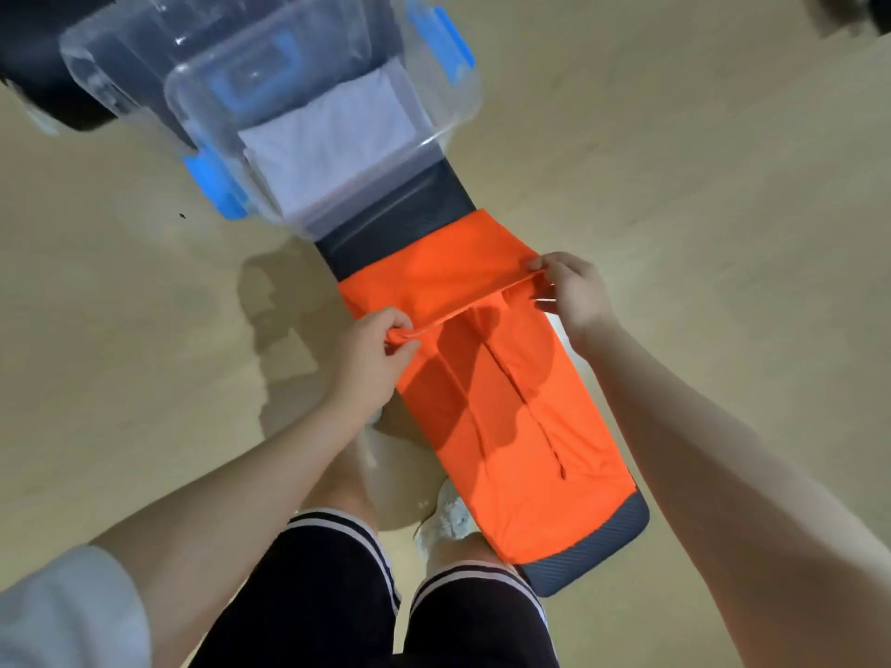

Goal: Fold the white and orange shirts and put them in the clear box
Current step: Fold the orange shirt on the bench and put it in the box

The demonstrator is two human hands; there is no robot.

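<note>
Beige floor, dark mat (400, 233); left hand (373, 351) and right hand (571, 294) pinch orange shirt (511, 402) edge. Keep it taut, fold level toward 6 o'clock.

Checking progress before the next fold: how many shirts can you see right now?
2. The white shirt lies folded inside the clear box. The orange shirt is stretched along the dark mat, with both hands pinching a fold. More under the white one cannot be ruled out.
</note>
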